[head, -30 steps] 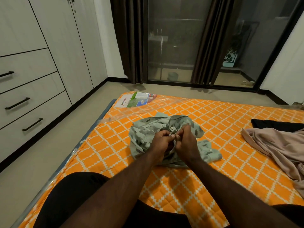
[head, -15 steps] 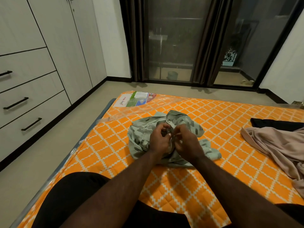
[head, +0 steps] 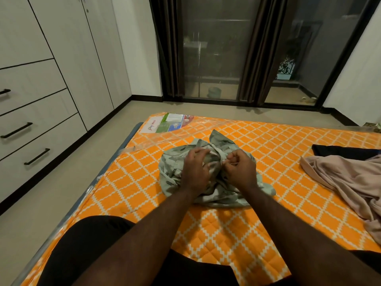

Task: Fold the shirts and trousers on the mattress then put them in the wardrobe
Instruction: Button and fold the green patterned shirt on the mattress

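Both hands have drawn apart since a second ago, when they were pinched together over one button at the middle of the shirt. That shirt, pale green with a darker print, lies crumpled near the middle of the mattress, straight ahead of the person, with a flap of it standing up at its 12 o'clock edge. On the shirt's 9 o'clock half the left hand rests with its fingers curled down into the cloth, gripping a bunch of it. At the 3 o'clock half the right hand pinches a light edge of the shirt between thumb and forefinger, the other fingers tucked in. At 3 o'clock from the shirt, well apart from it, a pinkish garment lies rumpled, and a black garment lies just behind that at 2 o'clock. A printed label sits under clear plastic at the mattress corner, at 11 o'clock. Across the floor at 9 to 10 o'clock stands the wardrobe with its drawers, all closed. At 12 o'clock are dark curtains and a glass door.
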### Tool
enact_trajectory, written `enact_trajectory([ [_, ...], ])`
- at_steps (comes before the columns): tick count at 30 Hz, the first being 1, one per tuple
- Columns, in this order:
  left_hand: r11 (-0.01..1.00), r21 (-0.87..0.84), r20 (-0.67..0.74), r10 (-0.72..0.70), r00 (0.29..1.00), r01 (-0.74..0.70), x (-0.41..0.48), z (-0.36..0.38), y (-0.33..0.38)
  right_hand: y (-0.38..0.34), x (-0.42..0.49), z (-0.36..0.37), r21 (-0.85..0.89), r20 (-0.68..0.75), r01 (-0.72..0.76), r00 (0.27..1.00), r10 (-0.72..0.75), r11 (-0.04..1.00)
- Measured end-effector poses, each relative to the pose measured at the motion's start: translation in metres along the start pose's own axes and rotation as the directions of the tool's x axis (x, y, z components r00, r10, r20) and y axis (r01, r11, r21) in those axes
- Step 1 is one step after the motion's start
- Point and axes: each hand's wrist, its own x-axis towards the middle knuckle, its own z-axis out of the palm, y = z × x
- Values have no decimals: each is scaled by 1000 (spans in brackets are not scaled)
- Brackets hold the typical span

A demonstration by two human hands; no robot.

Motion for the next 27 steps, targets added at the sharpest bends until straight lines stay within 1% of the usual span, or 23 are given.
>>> enact_trajectory([
  [1,995,42,-43,88,995,-86,-3,-2,3,2,3,-1,4,-8,-12,1000,12,1000],
  [2,980,74,-22,189,982,-187,-7,-3,6,3,5,-2,-6,-1,-20,1000,20,1000],
  [3,954,108,45,276,960,-279,-12,-2,10,5,7,-3,-13,20,-33,999,33,999],
  [4,924,162,126,328,936,-345,-17,0,13,7,10,-3,-4,53,-47,997,47,999],
  [5,900,224,201,333,921,-374,-22,3,16,9,12,-4,14,101,-59,993,57,998],
  [6,891,279,253,292,922,-359,-26,6,18,10,14,-5,23,166,-57,985,53,998],
  [7,897,323,278,214,936,-301,-28,9,19,10,16,-6,20,240,-42,970,36,999],
  [8,913,345,276,124,953,-219,-29,11,17,10,17,-8,-27,301,8,954,0,1000],
  [9,930,343,264,41,964,-134,-29,11,14,11,18,-10,-109,336,82,941,-41,991],
  [11,944,330,256,-86,963,-3,-27,8,6,14,17,-15,-321,350,241,929,-121,916],
  [12,938,344,243,-135,961,44,-25,7,2,17,16,-17,-389,339,282,929,-148,877],
  [15,906,399,213,-246,946,146,-23,5,0,16,10,-24,-514,276,281,949,-154,810],
  [17,895,418,223,-268,937,156,-24,5,2,13,4,-28,-597,307,292,944,-124,747],
  [19,887,438,237,-271,933,146,-24,4,2,11,1,-31,-668,382,335,921,-81,664],
  [20,884,442,239,-281,930,153,-23,3,2,11,-1,-32,-685,413,346,909,-49,642],
  [22,878,443,224,-302,926,179,-20,1,3,15,-4,-32,-682,440,340,898,-8,648],
  [23,878,437,220,-314,924,195,-19,1,3,18,-6,-32,-669,434,323,901,-1,669],
  [25,888,409,208,-317,925,212,-20,0,3,24,-7,-31,-617,399,284,917,-19,734],
  [27,904,381,187,-283,941,196,-19,-1,4,27,-8,-29,-559,374,270,926,-52,784],
])
